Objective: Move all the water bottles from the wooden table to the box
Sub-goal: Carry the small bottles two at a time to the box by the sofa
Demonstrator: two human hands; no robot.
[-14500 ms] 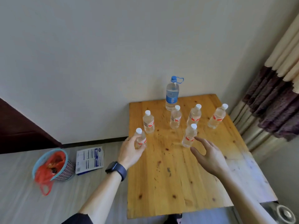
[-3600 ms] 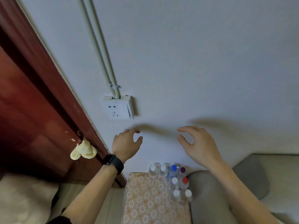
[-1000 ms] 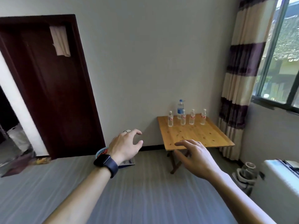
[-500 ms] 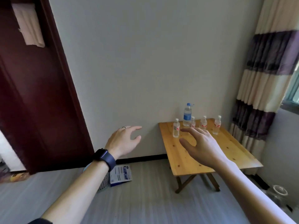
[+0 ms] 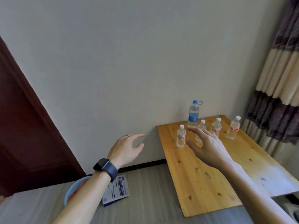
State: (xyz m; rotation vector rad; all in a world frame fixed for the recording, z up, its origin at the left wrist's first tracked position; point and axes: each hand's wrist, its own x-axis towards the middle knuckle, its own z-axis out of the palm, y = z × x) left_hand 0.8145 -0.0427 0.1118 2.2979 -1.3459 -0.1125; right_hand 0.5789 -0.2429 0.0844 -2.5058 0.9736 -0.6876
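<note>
The wooden table (image 5: pixel 210 178) stands against the wall at the right. At its far end are several small clear bottles with white caps: one at the left (image 5: pixel 181 138), one partly behind my fingers (image 5: pixel 202 126), one with a red label (image 5: pixel 216 129) and one at the far right (image 5: pixel 233 130). A taller bottle with a blue label and blue cap (image 5: pixel 193 114) stands behind them by the wall. My right hand (image 5: pixel 207 147) is open, fingers spread, hovering over the table just short of the bottles. My left hand (image 5: pixel 127 148) is open in the air left of the table. The box is out of view.
A striped curtain (image 5: pixel 278 88) hangs right of the table. A dark wooden door (image 5: pixel 24 135) is at the left. On the floor below my left arm lie a blue-rimmed basket (image 5: pixel 76 189) and a white and blue printed packet (image 5: pixel 117 189).
I have come closer to the table, so it and the bottles look larger. My right hand has reached over the table toward the bottles. Both hands stay open with nothing in them.
</note>
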